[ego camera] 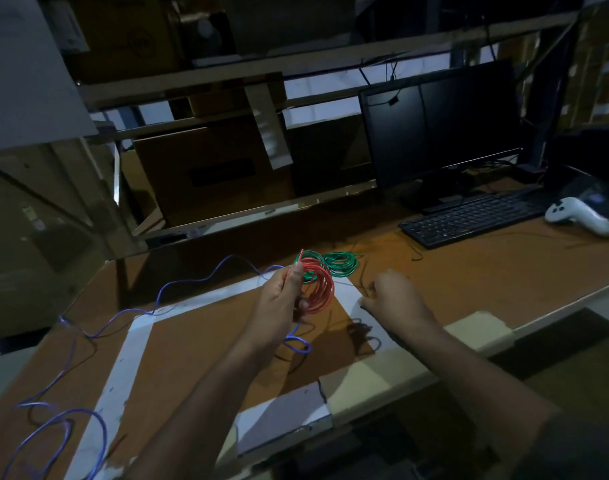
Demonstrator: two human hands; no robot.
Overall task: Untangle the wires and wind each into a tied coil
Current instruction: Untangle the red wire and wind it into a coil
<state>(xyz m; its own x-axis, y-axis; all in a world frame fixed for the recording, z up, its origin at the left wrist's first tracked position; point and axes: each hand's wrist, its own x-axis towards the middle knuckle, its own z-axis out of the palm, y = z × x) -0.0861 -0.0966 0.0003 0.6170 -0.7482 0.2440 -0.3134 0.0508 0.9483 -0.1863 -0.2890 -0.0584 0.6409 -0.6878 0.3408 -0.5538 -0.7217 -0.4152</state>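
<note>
The left hand (281,299) grips a coil of thin red wire (318,289) above the brown table (486,271), just in front of two green wire coils (337,263). Right of the red coil, the right hand (393,299) hovers with curled fingers; what it holds I cannot tell. A loose blue wire (178,289) trails left of the coil.

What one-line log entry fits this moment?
left hand: holds red coil | right hand: near table | green coils: on table | blue wire: loose
</note>
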